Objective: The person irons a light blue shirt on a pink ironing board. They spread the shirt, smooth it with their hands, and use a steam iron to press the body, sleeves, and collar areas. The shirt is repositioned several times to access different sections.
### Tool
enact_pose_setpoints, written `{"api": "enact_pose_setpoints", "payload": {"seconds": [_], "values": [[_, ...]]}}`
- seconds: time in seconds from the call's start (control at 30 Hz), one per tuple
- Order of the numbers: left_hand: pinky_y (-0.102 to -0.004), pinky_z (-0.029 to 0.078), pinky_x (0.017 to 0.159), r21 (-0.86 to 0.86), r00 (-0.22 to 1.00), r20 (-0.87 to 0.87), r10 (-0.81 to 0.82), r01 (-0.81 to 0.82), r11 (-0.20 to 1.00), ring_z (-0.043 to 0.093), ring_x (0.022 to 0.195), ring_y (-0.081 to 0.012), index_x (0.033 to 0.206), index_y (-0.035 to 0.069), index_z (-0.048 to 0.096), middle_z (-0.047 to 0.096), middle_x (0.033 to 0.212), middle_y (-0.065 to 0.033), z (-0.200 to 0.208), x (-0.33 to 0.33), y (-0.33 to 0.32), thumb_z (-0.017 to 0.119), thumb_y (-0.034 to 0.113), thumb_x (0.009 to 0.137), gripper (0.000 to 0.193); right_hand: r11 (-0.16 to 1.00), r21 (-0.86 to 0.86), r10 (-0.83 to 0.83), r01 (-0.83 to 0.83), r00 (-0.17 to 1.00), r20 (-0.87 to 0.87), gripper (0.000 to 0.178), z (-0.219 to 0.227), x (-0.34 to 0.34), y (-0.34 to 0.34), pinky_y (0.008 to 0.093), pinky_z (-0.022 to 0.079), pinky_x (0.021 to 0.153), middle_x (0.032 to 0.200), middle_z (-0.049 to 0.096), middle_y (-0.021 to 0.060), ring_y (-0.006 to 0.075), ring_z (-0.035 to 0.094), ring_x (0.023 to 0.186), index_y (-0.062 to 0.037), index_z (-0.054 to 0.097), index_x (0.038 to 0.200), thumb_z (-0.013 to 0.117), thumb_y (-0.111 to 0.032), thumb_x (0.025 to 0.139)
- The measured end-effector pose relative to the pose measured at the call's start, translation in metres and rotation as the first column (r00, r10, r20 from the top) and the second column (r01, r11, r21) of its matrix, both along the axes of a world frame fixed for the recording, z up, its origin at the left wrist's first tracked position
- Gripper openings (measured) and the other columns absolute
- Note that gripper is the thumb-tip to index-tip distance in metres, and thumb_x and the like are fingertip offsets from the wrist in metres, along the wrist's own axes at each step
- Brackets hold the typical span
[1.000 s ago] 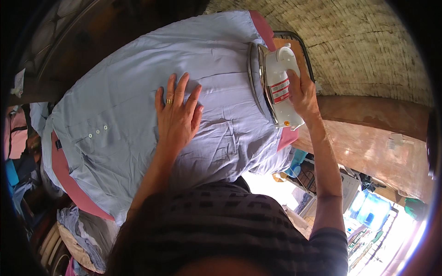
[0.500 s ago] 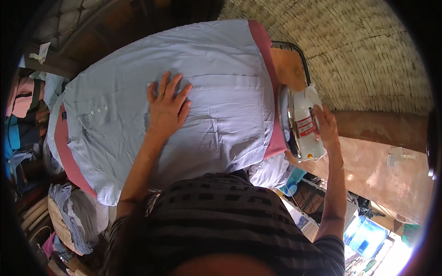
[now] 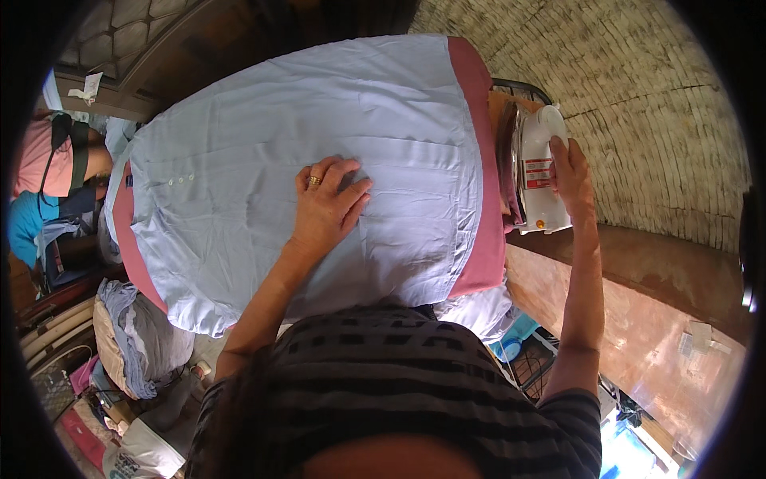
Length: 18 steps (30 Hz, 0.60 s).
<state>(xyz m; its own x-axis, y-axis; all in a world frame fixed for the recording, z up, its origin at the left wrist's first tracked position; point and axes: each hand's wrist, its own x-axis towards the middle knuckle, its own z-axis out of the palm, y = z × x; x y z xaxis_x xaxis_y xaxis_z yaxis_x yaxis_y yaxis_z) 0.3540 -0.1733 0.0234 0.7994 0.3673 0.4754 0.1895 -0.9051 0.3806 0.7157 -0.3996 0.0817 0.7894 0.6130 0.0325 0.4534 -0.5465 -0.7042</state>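
Note:
A light blue shirt (image 3: 399, 104) with a few small white buttons lies spread over a padded ironing board whose red cover (image 3: 487, 199) shows along the edges. My left hand (image 3: 329, 209), with rings on one finger, rests on the shirt near its middle, fingers bent but apart and gripping nothing. Off the board's right end, my right hand (image 3: 572, 180) is closed round the handle of a white clothes iron (image 3: 546, 126). The iron's metal side faces the board, over or beside an orange-brown rest (image 3: 499, 104). My palm hides most of the handle.
A woven wall (image 3: 622, 88) rises at the far right, above a brown wooden ledge (image 3: 654, 263). Folded clothes (image 3: 155, 343) are heaped at the lower left. A person in pink and blue clothing (image 3: 48, 168) is at the left edge. White cloth (image 3: 483, 310) hangs under the board's right end.
The iron in my right hand has moved farther away and slightly right, off the red cover's edge. My left hand has slid right and nearer across the shirt, its fingers more bent.

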Motion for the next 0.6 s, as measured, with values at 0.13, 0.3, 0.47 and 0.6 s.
{"api": "enact_pose_setpoints", "payload": {"seconds": [0.13,0.3,0.47,0.6], "values": [[-0.0477,0.036,0.092,-0.025,0.996,0.058,-0.068,0.07,0.997,0.054,0.112,-0.0253,0.1,0.015,0.07,0.058,0.12,-0.0027,0.0,0.023,-0.002,0.077,0.023,0.081,0.022,0.995,-0.051,-0.087,0.083,0.991,-0.103,0.043,0.01,-0.011,0.018,0.0378,0.043,0.049,0.057,0.052,0.0098,0.0176,0.054,0.05,0.0,0.054,0.086,0.056,-0.04,0.101],[-0.0474,0.039,0.091,-0.003,0.993,0.095,-0.073,0.074,0.997,0.055,0.111,-0.0277,0.099,0.016,0.068,0.058,0.118,-0.0032,-0.007,0.044,-0.003,0.078,0.022,0.078,0.024,0.998,-0.014,-0.065,0.064,0.995,-0.08,0.041,0.004,-0.002,0.024,0.0348,0.044,0.049,0.061,0.055,0.009,0.014,0.053,0.054,0.0007,0.059,0.1,0.057,-0.04,0.1],[-0.051,0.042,0.09,0.071,0.994,0.086,-0.073,0.066,0.995,0.052,0.115,-0.0291,0.098,0.015,0.066,0.054,0.119,-0.0058,-0.023,0.043,-0.007,0.079,0.026,0.073,0.03,0.992,-0.116,0.034,0.052,0.77,0.638,0.053,0.004,-0.034,0.014,0.0494,0.036,0.096,0.122,0.052,0.0208,0.0382,0.047,0.113,-0.0035,0.046,0.138,0.06,-0.033,0.097],[-0.05,0.041,0.091,0.012,0.989,0.13,-0.077,0.076,0.997,0.052,0.115,-0.0287,0.097,0.016,0.066,0.054,0.117,-0.0052,-0.018,0.036,-0.011,0.077,0.027,0.075,0.027,0.979,-0.109,0.203,-0.172,0.777,0.595,0.054,0.0,-0.11,0.005,0.0508,0.041,0.1,0.127,0.054,0.025,0.0413,0.052,0.116,0.0015,0.051,0.136,0.066,-0.025,0.092]]}}
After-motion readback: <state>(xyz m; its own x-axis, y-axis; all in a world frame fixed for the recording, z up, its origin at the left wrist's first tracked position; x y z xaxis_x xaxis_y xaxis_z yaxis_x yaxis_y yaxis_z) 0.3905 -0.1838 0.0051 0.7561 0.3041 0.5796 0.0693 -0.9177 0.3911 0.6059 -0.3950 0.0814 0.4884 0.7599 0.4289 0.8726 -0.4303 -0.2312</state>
